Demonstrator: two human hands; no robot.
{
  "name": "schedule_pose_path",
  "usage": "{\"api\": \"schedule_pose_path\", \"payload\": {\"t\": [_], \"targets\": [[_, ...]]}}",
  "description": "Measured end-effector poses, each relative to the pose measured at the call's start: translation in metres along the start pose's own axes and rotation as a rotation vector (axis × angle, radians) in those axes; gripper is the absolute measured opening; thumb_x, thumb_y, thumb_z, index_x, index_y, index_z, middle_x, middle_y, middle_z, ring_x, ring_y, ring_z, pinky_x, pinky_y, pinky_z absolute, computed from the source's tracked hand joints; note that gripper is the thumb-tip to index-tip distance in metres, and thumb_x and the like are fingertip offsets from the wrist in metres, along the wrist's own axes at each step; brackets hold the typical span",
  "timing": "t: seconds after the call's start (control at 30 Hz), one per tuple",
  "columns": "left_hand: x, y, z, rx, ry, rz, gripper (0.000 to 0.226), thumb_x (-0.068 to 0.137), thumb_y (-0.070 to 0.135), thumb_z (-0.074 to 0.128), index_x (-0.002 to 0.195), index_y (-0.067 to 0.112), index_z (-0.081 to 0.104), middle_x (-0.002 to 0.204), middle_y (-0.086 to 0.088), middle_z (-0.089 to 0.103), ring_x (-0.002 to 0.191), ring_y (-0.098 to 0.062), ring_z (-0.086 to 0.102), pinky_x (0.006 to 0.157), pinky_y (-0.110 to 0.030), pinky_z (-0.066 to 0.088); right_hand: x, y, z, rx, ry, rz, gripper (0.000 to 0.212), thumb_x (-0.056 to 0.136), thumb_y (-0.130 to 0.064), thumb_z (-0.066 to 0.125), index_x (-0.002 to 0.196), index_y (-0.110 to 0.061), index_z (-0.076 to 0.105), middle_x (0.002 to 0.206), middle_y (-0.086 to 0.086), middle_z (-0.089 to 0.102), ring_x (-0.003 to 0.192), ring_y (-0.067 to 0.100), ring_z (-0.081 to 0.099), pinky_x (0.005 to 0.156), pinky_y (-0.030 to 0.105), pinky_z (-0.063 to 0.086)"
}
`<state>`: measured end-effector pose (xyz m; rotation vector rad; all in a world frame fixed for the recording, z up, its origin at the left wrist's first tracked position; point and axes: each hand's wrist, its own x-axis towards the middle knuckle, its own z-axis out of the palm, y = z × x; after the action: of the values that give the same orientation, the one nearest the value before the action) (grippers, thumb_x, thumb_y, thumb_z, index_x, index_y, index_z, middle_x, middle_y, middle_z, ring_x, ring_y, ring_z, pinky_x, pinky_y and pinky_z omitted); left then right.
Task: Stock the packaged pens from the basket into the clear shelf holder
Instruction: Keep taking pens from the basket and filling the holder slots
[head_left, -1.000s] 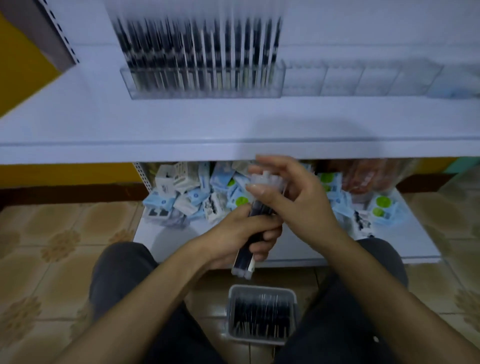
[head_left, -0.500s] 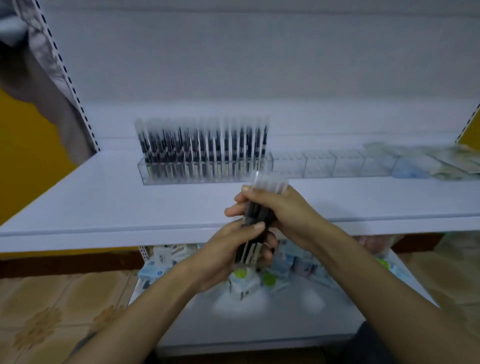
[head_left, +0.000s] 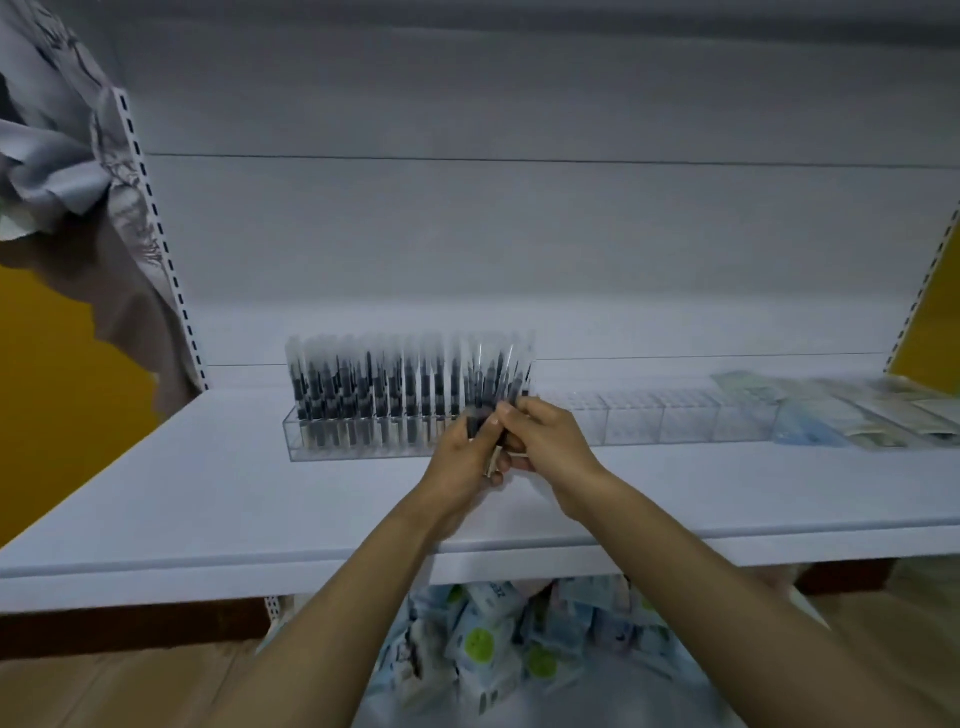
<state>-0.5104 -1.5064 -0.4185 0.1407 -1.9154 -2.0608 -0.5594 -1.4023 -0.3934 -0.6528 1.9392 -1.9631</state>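
Head view records both hands meeting just in front of the clear holder, which stands on the white shelf. The left hand is wrapped round the lower half of one bundle of packaged pens, held upright with the sleeve tops up, apparently so each pen can drop straight into a slot. The right hand pinches the near edge of the same bundle with thumb and fingertips, judged to be the act of separating a single pen for placement. The bundle sits at the right end of the stocked pens, touching or just short of them; which cannot be told. That position suits filling in order towards the empty compartments further right. Count: two hands, one bundle, one holder. Pens in the bundle number several; blur prevents an exact figure, and the same applies to the stocked rows. At least four empty compartments are visible. Flat packets lie at the shelf's right end, and small boxed goods are heaped on the lower shelf. The basket is not in view.
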Motion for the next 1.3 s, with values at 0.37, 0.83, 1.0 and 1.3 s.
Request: {"api": "schedule_pose_path", "payload": {"t": [0.37,0.83,1.0,1.3], "targets": [[0.01,-0.016,0.0,0.039,0.069,0.068,0.016,0.099,0.024,0.048,0.098,0.02,0.063,0.072,0.001,0.066,0.057,-0.009,0.057,0.052,-0.026,0.046,0.011,0.039,-0.007,0.219,-0.009,-0.008,0.017,0.096,-0.008,0.053,0.105,0.003,0.063,0.084,0.012,0.066,0.073,0.023,0.061,0.072,0.035,0.056],[0.009,-0.019,0.0,0.076,0.068,0.091,0.015,0.099,0.024,0.047,0.104,0.02,0.061,0.083,-0.007,0.071,0.062,-0.013,0.066,0.054,-0.023,0.05,0.013,0.054,-0.011,0.352,0.006,-0.13,0.014,0.092,0.001,0.055,0.104,0.004,0.061,0.091,0.021,0.066,0.075,0.028,0.058,0.064,0.034,0.052],[0.009,-0.016,0.002,0.015,0.09,0.034,0.016,0.101,0.025,0.042,0.098,0.015,0.054,0.086,-0.001,0.073,0.056,-0.015,0.067,0.048,-0.02,0.048,0.028,0.03,-0.03,0.494,0.13,-0.069,0.01,0.096,-0.005,0.05,0.105,-0.002,0.055,0.094,0.011,0.073,0.08,0.026,0.071,0.068,0.034,0.059],[0.014,-0.019,0.002,0.099,0.156,0.042,0.02,0.101,0.023,0.042,0.099,0.007,0.055,0.062,0.001,0.057,0.044,-0.007,0.047,0.045,-0.02,0.038,0.084,0.012,-0.038,-0.086,0.371,-0.266,0.006,0.097,-0.015,0.052,0.103,-0.016,0.053,0.095,0.007,0.072,0.075,0.011,0.07,0.069,0.023,0.054]]}}
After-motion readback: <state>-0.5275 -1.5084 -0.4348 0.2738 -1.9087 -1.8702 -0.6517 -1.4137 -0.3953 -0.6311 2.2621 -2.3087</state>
